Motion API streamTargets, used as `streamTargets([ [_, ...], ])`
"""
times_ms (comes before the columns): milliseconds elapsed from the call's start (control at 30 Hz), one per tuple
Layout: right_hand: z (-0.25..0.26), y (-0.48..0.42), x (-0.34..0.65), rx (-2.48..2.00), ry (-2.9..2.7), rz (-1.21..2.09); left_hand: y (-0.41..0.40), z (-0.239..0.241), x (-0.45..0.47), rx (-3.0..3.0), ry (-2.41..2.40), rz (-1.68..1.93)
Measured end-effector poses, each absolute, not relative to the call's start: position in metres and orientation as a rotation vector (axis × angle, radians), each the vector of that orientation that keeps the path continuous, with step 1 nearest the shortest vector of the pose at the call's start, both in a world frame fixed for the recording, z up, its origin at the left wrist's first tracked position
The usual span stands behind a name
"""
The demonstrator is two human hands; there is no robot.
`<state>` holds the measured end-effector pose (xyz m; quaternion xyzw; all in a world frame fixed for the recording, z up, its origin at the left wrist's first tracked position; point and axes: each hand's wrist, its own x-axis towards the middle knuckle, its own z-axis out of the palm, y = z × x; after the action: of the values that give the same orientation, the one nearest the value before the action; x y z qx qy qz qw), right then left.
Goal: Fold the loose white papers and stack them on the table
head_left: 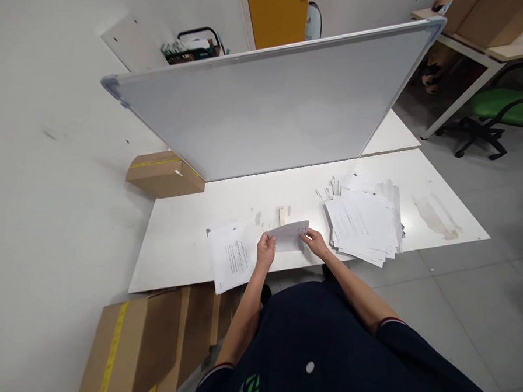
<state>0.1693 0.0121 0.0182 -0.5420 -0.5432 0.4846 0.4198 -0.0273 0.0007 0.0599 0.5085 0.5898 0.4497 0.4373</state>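
Note:
A sheet of paper [289,236], bent or folded over, is held between my two hands above the front edge of the white table. My left hand [265,250] pinches its left end, and my right hand [315,243] grips the right end. Just behind the paper lies a small pale stick-like object [282,215]; its kind is unclear. Left of my left hand rests a printed sheet [234,259], perhaps with more under it. To the right of my right hand is an untidy stack of printed papers [365,222].
A large whiteboard [270,103] stands along the back of the white table [175,238]. One cardboard box [166,173] sits at the table's left end, and more boxes [122,341] are on the floor at front left. A green chair [507,106] stands at far right.

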Motion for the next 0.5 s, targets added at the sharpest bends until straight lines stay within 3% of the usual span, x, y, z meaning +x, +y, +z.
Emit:
streamTargets([
  [500,0.029,0.006,0.168,-1.542,-1.586,1.133,-0.005,0.06,-0.03,1.2,1.425,1.14],
])
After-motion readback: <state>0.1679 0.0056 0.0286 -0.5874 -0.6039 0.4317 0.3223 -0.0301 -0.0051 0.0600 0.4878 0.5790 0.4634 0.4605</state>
